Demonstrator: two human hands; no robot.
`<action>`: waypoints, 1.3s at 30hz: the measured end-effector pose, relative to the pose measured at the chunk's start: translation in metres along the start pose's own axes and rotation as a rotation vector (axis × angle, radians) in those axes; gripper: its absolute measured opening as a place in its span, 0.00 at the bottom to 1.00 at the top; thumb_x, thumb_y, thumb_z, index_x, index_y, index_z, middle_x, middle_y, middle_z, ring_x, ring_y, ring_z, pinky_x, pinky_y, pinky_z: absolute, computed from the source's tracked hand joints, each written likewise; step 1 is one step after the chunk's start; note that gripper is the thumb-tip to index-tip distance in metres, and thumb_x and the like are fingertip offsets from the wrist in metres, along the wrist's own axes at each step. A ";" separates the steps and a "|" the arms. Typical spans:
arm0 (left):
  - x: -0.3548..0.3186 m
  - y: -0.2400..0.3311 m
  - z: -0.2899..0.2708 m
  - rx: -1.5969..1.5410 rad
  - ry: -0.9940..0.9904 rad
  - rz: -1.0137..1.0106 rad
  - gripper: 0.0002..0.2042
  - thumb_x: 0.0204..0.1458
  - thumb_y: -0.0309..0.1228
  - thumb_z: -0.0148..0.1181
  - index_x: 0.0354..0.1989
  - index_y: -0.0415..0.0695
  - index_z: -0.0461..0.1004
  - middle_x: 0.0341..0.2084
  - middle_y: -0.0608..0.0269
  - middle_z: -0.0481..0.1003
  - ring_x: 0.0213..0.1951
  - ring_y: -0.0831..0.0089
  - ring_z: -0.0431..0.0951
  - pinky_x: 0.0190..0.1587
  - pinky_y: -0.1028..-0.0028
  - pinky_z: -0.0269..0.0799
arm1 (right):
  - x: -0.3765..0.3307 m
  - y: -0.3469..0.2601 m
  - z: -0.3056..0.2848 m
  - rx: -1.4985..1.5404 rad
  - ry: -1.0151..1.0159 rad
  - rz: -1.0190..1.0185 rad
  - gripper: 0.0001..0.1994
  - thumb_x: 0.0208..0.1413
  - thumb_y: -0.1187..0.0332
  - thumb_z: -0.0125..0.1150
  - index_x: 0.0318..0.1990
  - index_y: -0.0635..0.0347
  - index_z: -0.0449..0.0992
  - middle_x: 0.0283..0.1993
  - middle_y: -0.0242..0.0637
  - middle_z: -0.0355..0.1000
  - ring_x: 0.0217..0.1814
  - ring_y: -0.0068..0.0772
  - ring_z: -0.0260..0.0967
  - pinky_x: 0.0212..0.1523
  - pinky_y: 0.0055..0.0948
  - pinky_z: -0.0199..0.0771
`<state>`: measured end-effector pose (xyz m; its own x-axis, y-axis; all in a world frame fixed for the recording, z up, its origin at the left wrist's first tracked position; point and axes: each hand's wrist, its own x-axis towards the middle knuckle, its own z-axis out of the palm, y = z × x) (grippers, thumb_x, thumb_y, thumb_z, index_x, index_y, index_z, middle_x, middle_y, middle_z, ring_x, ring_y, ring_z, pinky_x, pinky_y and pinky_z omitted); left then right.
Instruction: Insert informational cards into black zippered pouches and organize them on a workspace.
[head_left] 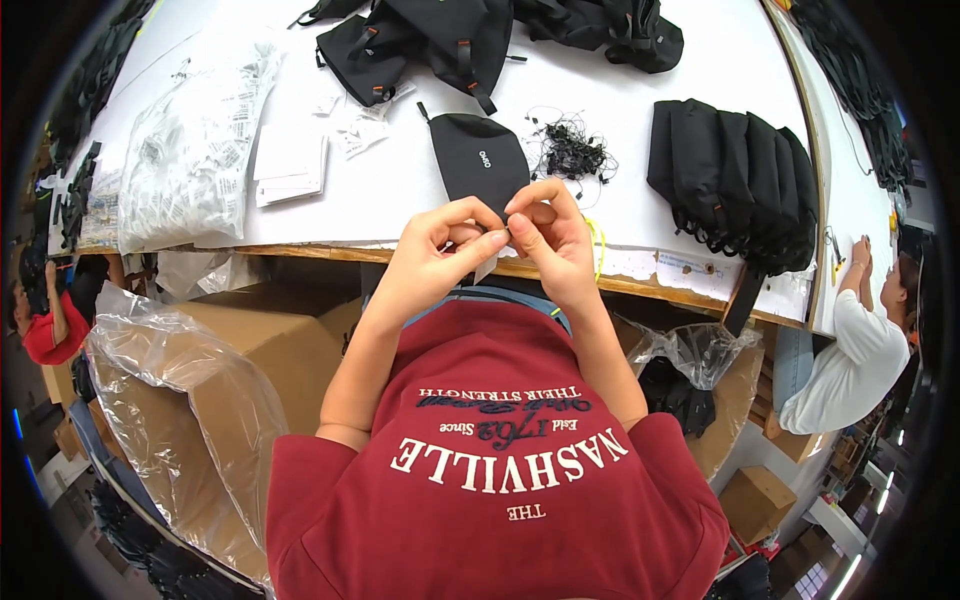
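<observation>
1. Far left of the black pouch (480, 155): co-worker in a red top (52, 330), partly cut by the rim.
2. Left of the pouch, below worktop (375, 205) level: cardboard box (270, 330), clear plastic sheet (150, 345) beside it.
3. Left of the pouch, on the worktop: large clear bag (195, 150) packed with white pieces.
4. Nearer the pouch, same side: stack of white cards (290, 165).
5. Just left of the pouch: small clear-and-white packets (362, 132).
6. Beyond the pouch: heap of black bags (430, 45) with straps, some orange details.
7. Left hand (440, 245), at the pouch's near end: grip closed, thumb and index pinching a small dark piece (506, 222). Can't tell if it's part of the pouch. White tag (486, 268) below the fingertips.
8. Pouch itself lies on the worktop, straight ahead of both hands.
9. Right hand (555, 240), at the pouch's near end: grip closed, pinching at the same piece.
10. Just right of the pouch: tangle of thin black cords (577, 150).
11. Right of the pouch, well apart: row of black bags (735, 180), packed side by side.
12. Far right of the pouch: co-worker in a white top (850, 365), hands on a worktop.
</observation>
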<state>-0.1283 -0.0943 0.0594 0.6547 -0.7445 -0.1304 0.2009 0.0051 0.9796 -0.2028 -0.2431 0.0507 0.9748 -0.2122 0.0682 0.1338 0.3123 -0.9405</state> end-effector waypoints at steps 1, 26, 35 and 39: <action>0.000 0.000 0.001 -0.002 0.000 -0.001 0.06 0.54 0.27 0.58 0.31 0.38 0.71 0.12 0.77 0.63 0.18 0.91 0.55 0.22 0.83 0.49 | 0.000 -0.001 0.000 -0.001 0.000 0.002 0.05 0.61 0.70 0.53 0.40 0.59 0.65 0.26 0.26 0.66 0.26 0.11 0.58 0.28 0.13 0.56; -0.016 0.007 0.007 0.561 0.008 0.392 0.09 0.44 0.29 0.65 0.33 0.43 0.74 0.36 0.61 0.73 0.40 0.66 0.73 0.43 0.70 0.68 | 0.050 0.039 -0.016 -1.101 0.021 0.077 0.09 0.46 0.65 0.61 0.25 0.62 0.71 0.27 0.40 0.71 0.30 0.42 0.71 0.33 0.37 0.70; -0.005 0.016 -0.027 1.233 0.157 0.659 0.18 0.29 0.25 0.67 0.34 0.48 0.75 0.36 0.70 0.73 0.44 0.68 0.70 0.46 0.67 0.59 | 0.026 -0.055 -0.002 -0.722 -0.119 0.003 0.05 0.50 0.72 0.61 0.30 0.64 0.76 0.26 0.33 0.72 0.26 0.22 0.69 0.24 0.20 0.66; -0.005 0.019 -0.028 1.177 0.163 0.811 0.16 0.27 0.23 0.65 0.30 0.46 0.74 0.29 0.68 0.72 0.37 0.67 0.72 0.44 0.69 0.61 | 0.018 -0.063 0.006 -0.709 -0.131 -0.094 0.03 0.48 0.74 0.62 0.29 0.64 0.75 0.25 0.33 0.71 0.24 0.23 0.69 0.24 0.20 0.66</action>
<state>-0.1071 -0.0715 0.0747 0.3850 -0.7199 0.5775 -0.9160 -0.2215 0.3345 -0.1921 -0.2608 0.1137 0.9841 -0.0826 0.1572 0.1138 -0.3861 -0.9154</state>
